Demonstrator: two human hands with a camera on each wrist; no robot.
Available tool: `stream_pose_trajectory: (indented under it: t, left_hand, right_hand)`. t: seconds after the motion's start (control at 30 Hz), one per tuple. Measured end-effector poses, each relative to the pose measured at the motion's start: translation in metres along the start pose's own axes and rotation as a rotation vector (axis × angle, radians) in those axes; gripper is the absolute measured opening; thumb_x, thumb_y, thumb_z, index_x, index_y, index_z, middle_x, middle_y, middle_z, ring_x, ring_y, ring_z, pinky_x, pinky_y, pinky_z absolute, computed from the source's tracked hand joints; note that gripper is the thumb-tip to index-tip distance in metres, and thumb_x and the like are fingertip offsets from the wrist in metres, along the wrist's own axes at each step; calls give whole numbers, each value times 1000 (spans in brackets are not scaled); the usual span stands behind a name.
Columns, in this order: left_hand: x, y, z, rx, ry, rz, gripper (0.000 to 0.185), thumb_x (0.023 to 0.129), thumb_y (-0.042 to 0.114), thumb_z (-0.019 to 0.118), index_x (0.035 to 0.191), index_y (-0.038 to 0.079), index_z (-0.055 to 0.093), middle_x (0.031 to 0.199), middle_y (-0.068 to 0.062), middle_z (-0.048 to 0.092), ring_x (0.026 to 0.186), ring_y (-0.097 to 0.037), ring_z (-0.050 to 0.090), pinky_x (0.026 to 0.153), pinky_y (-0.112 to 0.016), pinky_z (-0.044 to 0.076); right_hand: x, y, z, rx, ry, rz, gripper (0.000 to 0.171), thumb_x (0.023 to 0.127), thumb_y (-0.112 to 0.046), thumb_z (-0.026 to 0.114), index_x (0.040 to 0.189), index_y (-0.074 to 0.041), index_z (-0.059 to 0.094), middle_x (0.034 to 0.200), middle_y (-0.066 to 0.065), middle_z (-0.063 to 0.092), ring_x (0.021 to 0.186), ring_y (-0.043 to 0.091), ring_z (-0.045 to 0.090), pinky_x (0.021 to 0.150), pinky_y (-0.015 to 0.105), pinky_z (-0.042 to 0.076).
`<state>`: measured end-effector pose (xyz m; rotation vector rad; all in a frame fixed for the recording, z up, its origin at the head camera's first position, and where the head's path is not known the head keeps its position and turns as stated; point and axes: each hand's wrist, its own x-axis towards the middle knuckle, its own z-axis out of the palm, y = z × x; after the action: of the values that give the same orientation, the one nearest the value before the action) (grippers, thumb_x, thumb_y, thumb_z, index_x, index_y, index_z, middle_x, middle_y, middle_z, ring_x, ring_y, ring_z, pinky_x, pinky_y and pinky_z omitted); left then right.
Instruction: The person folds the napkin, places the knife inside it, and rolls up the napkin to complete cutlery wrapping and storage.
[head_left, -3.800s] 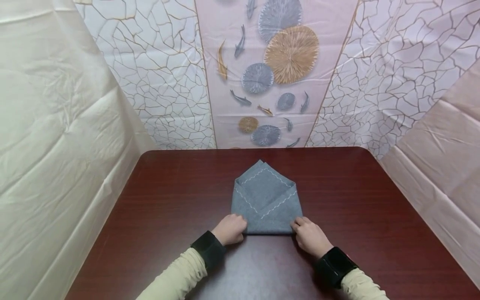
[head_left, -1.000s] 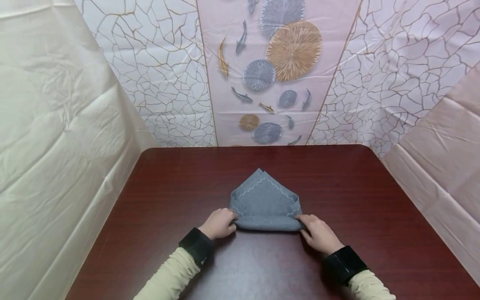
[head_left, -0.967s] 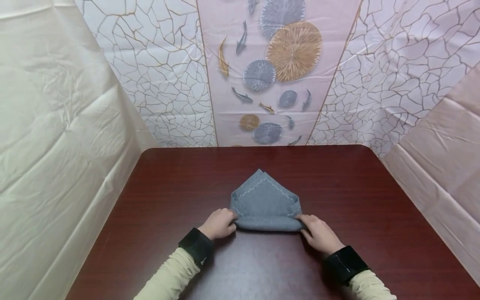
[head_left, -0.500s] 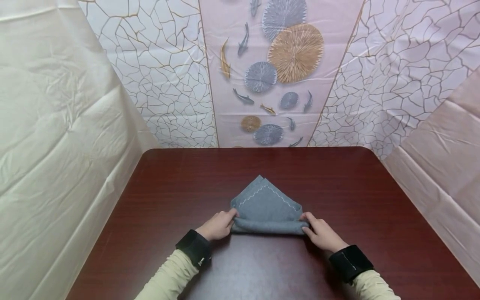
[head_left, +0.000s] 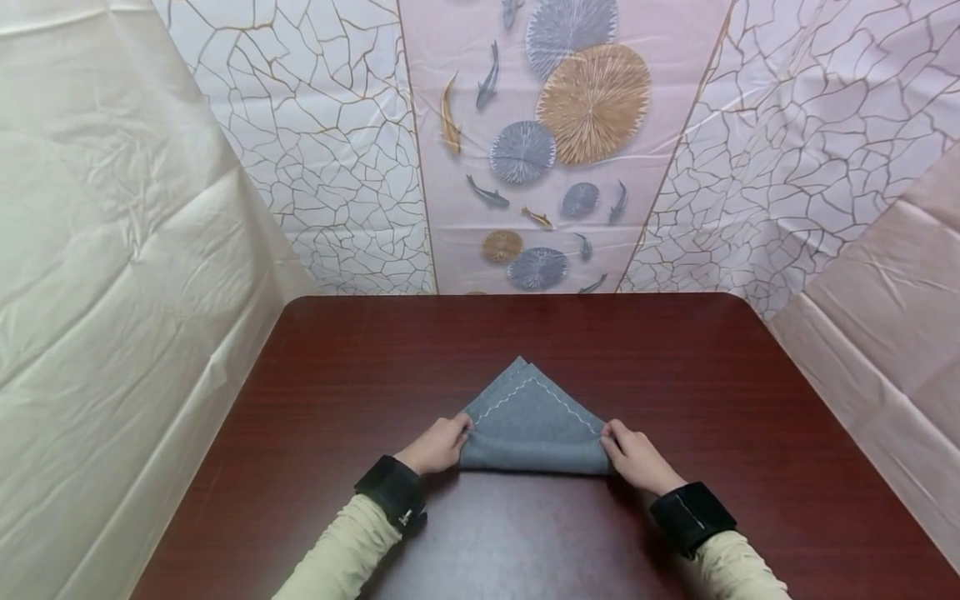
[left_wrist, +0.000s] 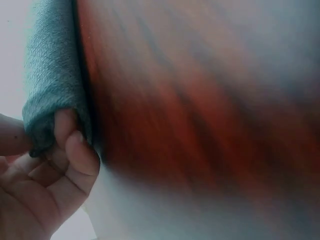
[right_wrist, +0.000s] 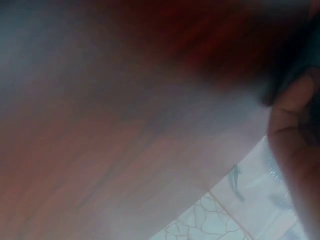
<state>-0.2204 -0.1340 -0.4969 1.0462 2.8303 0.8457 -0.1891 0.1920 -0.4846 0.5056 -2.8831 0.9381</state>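
A grey-blue cloth (head_left: pixel 536 417) with white wavy stitching lies on the table, rolled up along its near edge, its pointed flap facing away. My left hand (head_left: pixel 437 446) pinches the left end of the roll. In the left wrist view, fingers (left_wrist: pixel 82 155) of that hand reach into the open end of the rolled cloth (left_wrist: pixel 55 65), with the thumb on its outer side. The right hand (head_left: pixel 637 457) pinches the roll's right end between thumb and fingers. Dark and blurred in the right wrist view, the right hand (right_wrist: pixel 295 125) shows only partly at the edge.
The dark red wooden table (head_left: pixel 360 358) has a glossy top and rounded far corners. A patterned curtain (head_left: pixel 517 267) hangs behind it, with plain beige cloth sheets (head_left: pixel 135 292) on the left and right sides. Black bands (head_left: pixel 392 492) wrap both wrists.
The cloth's near edge has been rolled away from me, covering the lower stitching and shortening the cloth. Its tip has come nearer. Both hands have spread slightly apart, still holding the ends.
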Motion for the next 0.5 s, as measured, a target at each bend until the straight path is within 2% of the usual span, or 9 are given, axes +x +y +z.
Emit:
stream_pose_trajectory:
  t: [0.13, 0.3, 0.4, 0.47, 0.5]
  left_hand:
    - [6, 0, 1, 26, 42, -36, 5, 84, -3, 54, 89, -1, 51, 73, -9, 58, 66, -22, 58, 61, -34, 47]
    - [14, 3, 0, 127, -2, -164, 4, 85, 4, 56, 83, 5, 53, 69, -6, 56, 61, -21, 57, 54, -33, 46]
    - [17, 5, -1, 247, -17, -227, 5, 85, 9, 59, 82, 9, 55, 69, -4, 58, 59, -21, 58, 49, -34, 45]
    - [19, 6, -1, 343, -2, -215, 4, 84, 12, 60, 82, 12, 57, 70, -3, 58, 59, -21, 58, 46, -34, 44]
    - [19, 6, -1, 391, 7, -186, 3, 84, 11, 60, 81, 13, 59, 70, -1, 57, 59, -19, 58, 47, -33, 44]
  right_hand:
    - [6, -4, 2, -54, 22, 102, 9, 89, -4, 52, 80, -4, 51, 60, -1, 42, 53, 13, 42, 54, 29, 37]
    - [11, -5, 7, -227, 35, 178, 13, 90, -11, 52, 79, -4, 50, 56, 6, 44, 48, 22, 46, 47, 36, 38]
    - [14, -4, 12, -346, 99, 158, 16, 86, -15, 58, 77, -4, 49, 56, 12, 48, 46, 29, 49, 41, 41, 39]
    - [15, -2, 15, -402, 175, 87, 16, 82, -13, 62, 76, -4, 50, 59, 12, 50, 48, 31, 50, 40, 42, 39]
    - [15, -1, 16, -416, 214, 31, 16, 80, -10, 64, 74, -4, 50, 60, 11, 50, 50, 30, 51, 41, 41, 40]
